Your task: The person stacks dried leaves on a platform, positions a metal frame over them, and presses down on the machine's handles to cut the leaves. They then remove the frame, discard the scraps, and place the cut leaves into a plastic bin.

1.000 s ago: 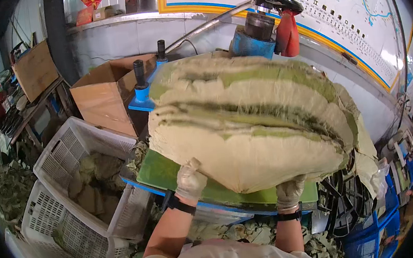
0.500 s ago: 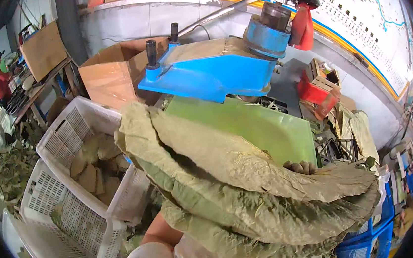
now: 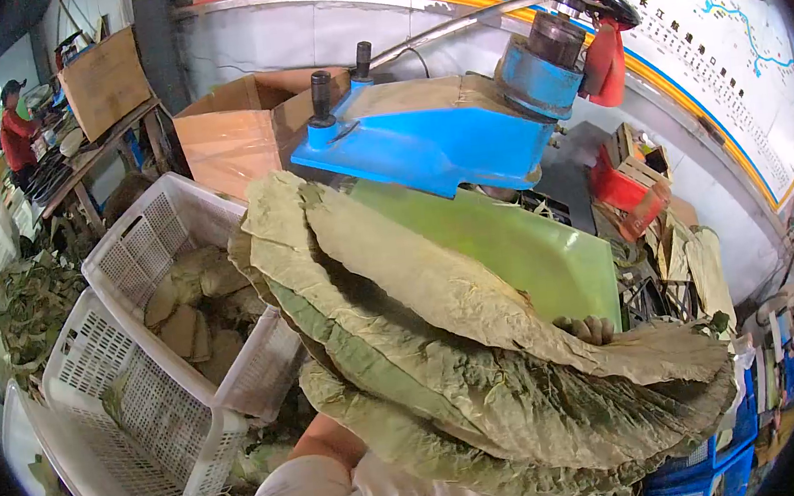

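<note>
A stack of large dried leaves (image 3: pixel 486 373), folded and looking like lotus leaves, fills the middle of the head view just above my lap. Grey gloved fingertips of my right hand (image 3: pixel 586 329) curl over its far edge, with the rest of that hand behind the leaves. My left forearm (image 3: pixel 332 442) runs in under the stack, so my left hand is hidden. Just beyond the leaves lies a green cutting board (image 3: pixel 561 266). Above its back part stands a blue press (image 3: pixel 424 135) with two black handles.
White plastic baskets (image 3: pixel 129 446) stand to my left, one containing cut leaf pieces (image 3: pixel 185 331). A cardboard box (image 3: pixel 228 135) sits behind them. Blue crates (image 3: pixel 702 484) are at lower right, and a red box (image 3: pixel 615 181) lies beyond the board. Far left, a person (image 3: pixel 17 136) in red works.
The view has shifted, so the press, baskets and board appear farther right. The leaf stack's left end sits slightly higher and farther right. My right hand keeps its grip on the stack.
</note>
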Motion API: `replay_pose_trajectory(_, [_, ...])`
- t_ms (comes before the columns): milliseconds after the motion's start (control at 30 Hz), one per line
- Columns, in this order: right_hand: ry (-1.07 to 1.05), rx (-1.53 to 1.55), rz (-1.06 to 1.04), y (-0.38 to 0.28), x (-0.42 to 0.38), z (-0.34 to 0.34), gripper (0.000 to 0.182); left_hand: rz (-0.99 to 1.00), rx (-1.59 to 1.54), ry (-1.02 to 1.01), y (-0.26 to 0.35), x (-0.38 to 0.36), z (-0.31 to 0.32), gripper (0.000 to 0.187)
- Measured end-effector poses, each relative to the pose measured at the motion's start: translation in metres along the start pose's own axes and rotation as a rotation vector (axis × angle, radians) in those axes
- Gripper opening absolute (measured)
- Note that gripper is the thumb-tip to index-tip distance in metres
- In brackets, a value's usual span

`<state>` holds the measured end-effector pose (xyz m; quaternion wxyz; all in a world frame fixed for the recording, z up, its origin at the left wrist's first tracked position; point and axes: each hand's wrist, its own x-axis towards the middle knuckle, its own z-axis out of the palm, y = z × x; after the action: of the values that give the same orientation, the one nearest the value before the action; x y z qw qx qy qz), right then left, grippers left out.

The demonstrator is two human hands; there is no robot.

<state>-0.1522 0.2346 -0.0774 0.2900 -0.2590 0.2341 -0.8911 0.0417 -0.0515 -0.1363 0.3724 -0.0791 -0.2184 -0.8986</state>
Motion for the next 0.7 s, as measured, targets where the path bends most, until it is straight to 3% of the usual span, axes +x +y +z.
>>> replay_pose_trajectory(500, [0.025,0.032,-0.017,0.013,0.001,0.0,0.056,-0.015,-0.097,-0.049,-0.011,0.008,0.022,0.061])
replay_pose_trajectory(700, [0.008,0.039,-0.054,0.007,0.001,-0.014,0.055,-0.037,-0.299,-0.191,-0.031,0.017,0.048,0.061])
